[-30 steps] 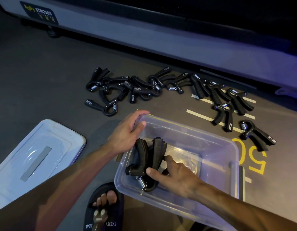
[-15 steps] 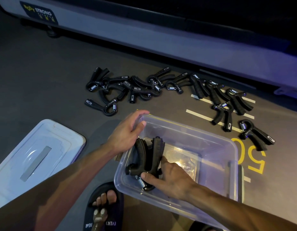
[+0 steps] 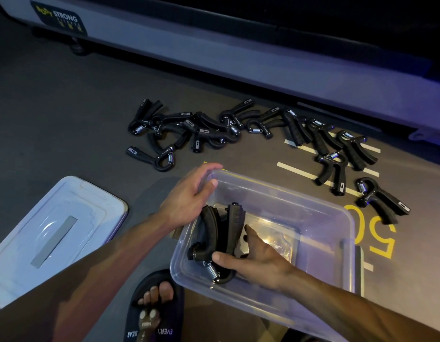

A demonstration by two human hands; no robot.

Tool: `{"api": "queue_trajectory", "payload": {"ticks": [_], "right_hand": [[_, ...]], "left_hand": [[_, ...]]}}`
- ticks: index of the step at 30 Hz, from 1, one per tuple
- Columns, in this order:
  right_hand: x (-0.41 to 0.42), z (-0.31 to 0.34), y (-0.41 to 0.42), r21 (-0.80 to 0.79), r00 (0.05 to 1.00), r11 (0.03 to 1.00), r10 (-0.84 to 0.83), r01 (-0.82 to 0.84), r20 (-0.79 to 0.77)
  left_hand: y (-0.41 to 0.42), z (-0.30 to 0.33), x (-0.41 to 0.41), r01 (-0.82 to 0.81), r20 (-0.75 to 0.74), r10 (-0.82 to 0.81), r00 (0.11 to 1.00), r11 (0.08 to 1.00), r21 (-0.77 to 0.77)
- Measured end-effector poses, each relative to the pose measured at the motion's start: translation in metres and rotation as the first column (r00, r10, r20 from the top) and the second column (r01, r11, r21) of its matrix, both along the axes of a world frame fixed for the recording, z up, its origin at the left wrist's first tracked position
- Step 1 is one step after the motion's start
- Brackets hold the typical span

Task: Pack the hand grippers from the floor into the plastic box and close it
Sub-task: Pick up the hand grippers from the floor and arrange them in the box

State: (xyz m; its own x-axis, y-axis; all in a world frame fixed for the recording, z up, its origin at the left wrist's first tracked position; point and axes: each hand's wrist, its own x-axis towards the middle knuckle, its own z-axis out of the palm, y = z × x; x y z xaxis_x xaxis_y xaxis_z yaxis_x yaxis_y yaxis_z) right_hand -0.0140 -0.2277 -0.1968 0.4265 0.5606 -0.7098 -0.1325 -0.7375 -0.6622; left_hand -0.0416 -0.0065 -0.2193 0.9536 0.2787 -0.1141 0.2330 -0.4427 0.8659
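I see the clear plastic box (image 3: 283, 193) on the floor, tilted toward me, with my left hand (image 3: 189, 196) curled over its far left rim. My right hand (image 3: 253, 257) is inside, thumb and fingers pinching a black hand gripper (image 3: 226, 233); how many lie there I can't quite tell. The loose grippers (image 3: 209, 129) are scattered beyond the box. The lid (image 3: 53, 233) lies to the left, and a sandalled foot (image 3: 153, 309) is near the box's front corner.
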Motion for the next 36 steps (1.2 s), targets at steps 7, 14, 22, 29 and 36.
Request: {"api": "queue_trajectory", "payload": {"ticks": [7, 14, 22, 29, 36], "right_hand": [[-0.004, -0.015, 0.012, 0.147, 0.936, 0.960, -0.188, 0.239, -0.298], [-0.007, -0.016, 0.010, 0.141, 0.897, 0.935, -0.259, 0.326, -0.359], [0.030, 0.029, -0.012, -0.022, 0.963, 0.981, -0.185, 0.193, 0.198], [0.145, 0.052, -0.025, 0.245, 0.816, 0.893, -0.445, 0.377, 0.369], [0.253, -0.028, -0.050, -0.572, 0.765, 0.807, 0.275, 0.144, 0.582]], "left_hand": [[0.001, 0.000, 0.000, 0.006, -0.001, -0.006, 1.000, 1.000, 0.006], [0.000, 0.001, 0.000, 0.004, -0.001, -0.004, 1.000, 1.000, -0.019], [0.005, 0.005, 0.005, -0.017, -0.004, 0.017, 1.000, 1.000, -0.011], [0.008, 0.011, 0.039, 0.019, 0.011, -0.019, 1.000, 0.999, -0.051], [0.011, 0.008, 0.062, 0.118, -0.043, -0.131, 0.991, 0.969, -0.219]]}}
